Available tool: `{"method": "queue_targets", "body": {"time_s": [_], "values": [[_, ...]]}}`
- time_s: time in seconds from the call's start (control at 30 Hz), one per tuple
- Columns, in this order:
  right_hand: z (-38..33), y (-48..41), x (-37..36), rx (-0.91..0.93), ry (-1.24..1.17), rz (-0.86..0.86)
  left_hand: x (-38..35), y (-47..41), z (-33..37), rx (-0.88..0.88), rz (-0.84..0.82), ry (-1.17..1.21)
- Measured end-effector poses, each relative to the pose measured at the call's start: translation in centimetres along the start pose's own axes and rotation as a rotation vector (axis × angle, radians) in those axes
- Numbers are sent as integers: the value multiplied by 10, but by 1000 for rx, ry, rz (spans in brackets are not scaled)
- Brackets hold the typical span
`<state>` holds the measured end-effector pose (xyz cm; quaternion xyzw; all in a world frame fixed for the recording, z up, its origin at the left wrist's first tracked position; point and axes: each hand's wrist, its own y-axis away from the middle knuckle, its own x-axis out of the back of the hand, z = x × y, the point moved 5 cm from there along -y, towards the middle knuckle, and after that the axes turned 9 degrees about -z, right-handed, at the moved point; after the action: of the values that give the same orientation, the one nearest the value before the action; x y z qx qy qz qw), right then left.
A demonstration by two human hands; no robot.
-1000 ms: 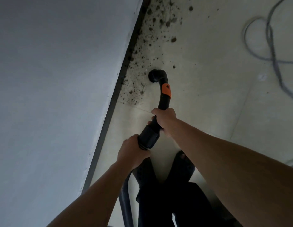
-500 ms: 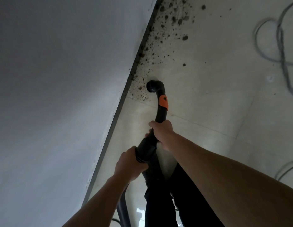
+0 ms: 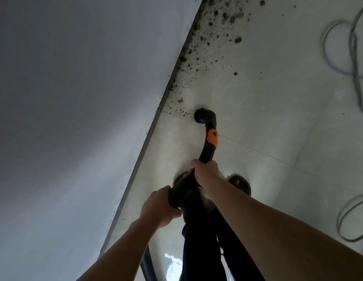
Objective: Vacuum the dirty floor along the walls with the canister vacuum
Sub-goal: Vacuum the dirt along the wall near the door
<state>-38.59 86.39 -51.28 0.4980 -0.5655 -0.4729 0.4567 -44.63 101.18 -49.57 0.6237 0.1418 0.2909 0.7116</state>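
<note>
A black vacuum wand [image 3: 207,151] with an orange band [image 3: 212,138] points down at the pale tiled floor [image 3: 267,118]. Its round nozzle end [image 3: 201,116] sits just right of the dark baseboard [image 3: 154,122], at the near edge of a trail of dark dirt crumbs [image 3: 198,49] that runs along the wall. My right hand [image 3: 206,173] grips the wand's curved handle. My left hand [image 3: 160,205] grips the thick black hose cuff [image 3: 180,191] behind it. The hose [image 3: 147,262] drops away below my left forearm.
A white wall [image 3: 75,118] fills the left side. Grey cable loops [image 3: 354,57] lie on the floor at the upper right, and another loop [image 3: 350,220] at the lower right. My dark trouser legs [image 3: 200,246] and shoes [image 3: 240,182] stand under the wand.
The view has shifted so the wall edge and dirt sit further right. The nozzle has drawn back toward me to the near end of the dirt patch; fewer crumbs lie beside it.
</note>
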Motion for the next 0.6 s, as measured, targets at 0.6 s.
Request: {"method": "queue_targets", "body": {"time_s": [0.6], "values": [[-32,-24,-51,85,106,-88,32,-15,-19,-38,160,110]]}}
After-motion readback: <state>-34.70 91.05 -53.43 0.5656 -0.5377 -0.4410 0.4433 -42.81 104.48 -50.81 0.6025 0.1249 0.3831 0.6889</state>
